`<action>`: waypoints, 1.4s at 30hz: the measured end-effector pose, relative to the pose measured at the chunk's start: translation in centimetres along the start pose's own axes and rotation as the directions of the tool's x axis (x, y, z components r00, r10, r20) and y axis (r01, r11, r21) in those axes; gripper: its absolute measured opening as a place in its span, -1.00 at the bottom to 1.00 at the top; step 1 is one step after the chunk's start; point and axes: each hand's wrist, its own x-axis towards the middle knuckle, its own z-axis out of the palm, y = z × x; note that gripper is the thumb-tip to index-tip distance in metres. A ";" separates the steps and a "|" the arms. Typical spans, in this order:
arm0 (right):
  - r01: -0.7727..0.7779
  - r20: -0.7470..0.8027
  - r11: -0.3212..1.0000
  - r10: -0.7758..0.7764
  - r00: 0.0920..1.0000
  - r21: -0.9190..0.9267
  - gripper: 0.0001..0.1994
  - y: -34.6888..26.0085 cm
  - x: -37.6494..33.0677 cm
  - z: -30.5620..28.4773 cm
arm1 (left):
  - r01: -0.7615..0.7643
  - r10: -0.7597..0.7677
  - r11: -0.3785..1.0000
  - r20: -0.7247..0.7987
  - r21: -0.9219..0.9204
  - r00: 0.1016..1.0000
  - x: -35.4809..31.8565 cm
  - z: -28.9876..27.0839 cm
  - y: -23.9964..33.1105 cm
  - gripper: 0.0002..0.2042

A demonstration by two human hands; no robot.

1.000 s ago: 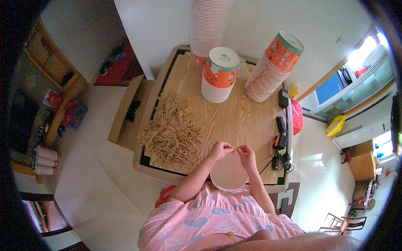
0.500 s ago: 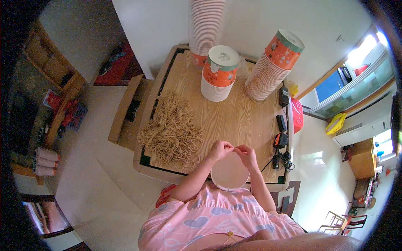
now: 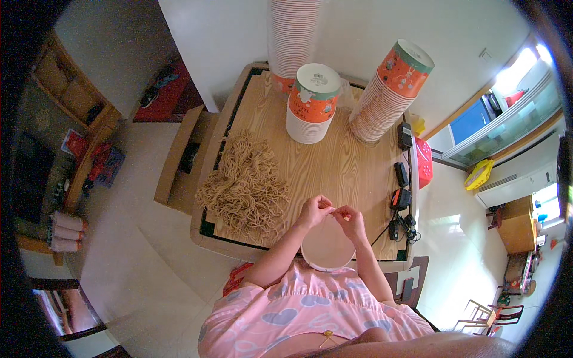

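Observation:
My left hand (image 3: pixel 314 211) and my right hand (image 3: pixel 351 223) meet at the far rim of an open paper bucket (image 3: pixel 327 249), which sits at the table's near edge against my lap. Both are closed, thumbs and fingers pinched together with the fingertips nearly touching. Whatever small thing lies between them is too small to make out. The bucket's pale inside faces up. To the left of my hands lies a heap of tan twisted cords (image 3: pixel 245 188), loose on the wooden table (image 3: pixel 331 170).
Upside-down paper buckets with orange and green bands form a short stack (image 3: pixel 311 107), a leaning stack (image 3: pixel 388 95) and a tall stack (image 3: pixel 293 36) along the far side. Black power adapters (image 3: pixel 400 200) with cables line the right edge. A red plastic stool (image 3: pixel 423 164) stands beyond it.
My fingers have shifted slightly at the bucket's rim, the left hand rising a little. The bucket, cords and stacks stay in place.

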 end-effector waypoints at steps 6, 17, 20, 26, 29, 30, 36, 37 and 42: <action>0.001 -0.027 1.000 -0.001 1.000 -0.019 -0.90 -0.1 -0.1 0.0 | 0.051 -0.050 0.999 0.079 -0.010 0.996 -0.4 -0.2 1.1 -0.88; -0.038 -0.056 0.999 0.036 0.998 -0.037 -0.93 -0.7 -0.2 0.1 | 0.035 -0.036 0.999 0.060 0.020 0.998 -0.7 -0.9 0.7 -0.88; -0.048 -0.063 0.999 0.047 0.997 -0.017 -0.93 -0.5 -0.2 0.0 | 0.012 -0.019 0.996 0.073 0.085 0.997 -0.9 -0.9 1.9 -0.91; -0.044 -0.056 0.998 0.042 0.998 -0.034 -0.93 -0.7 -0.3 0.1 | 0.005 -0.016 0.990 0.075 0.137 0.997 -0.8 -1.1 0.7 -0.89; -0.041 -0.063 0.999 0.040 0.997 -0.023 -0.93 0.0 -0.2 0.0 | 0.038 -0.051 0.986 0.078 0.162 0.996 -0.8 -0.9 1.1 -0.87; -0.042 -0.062 0.999 0.040 0.997 -0.022 -0.93 -0.2 -0.2 0.0 | 0.057 -0.073 0.980 0.078 0.188 0.994 -0.8 -1.0 1.2 -0.87; -0.007 -0.062 1.000 0.007 0.998 -0.005 -0.92 0.3 -0.2 0.1 | 0.030 -0.044 0.992 0.108 0.122 0.993 -0.7 -1.4 1.1 -0.85; -0.015 -0.057 1.000 0.015 0.998 -0.007 -0.93 0.3 -0.1 0.1 | 0.031 -0.044 0.992 0.109 0.122 0.993 -0.8 -1.5 1.4 -0.85; -0.041 -0.052 0.998 0.039 0.998 -0.042 -0.94 -0.4 -0.1 0.0 | 0.022 -0.045 0.987 0.139 0.162 0.989 -0.5 -1.3 1.5 -0.86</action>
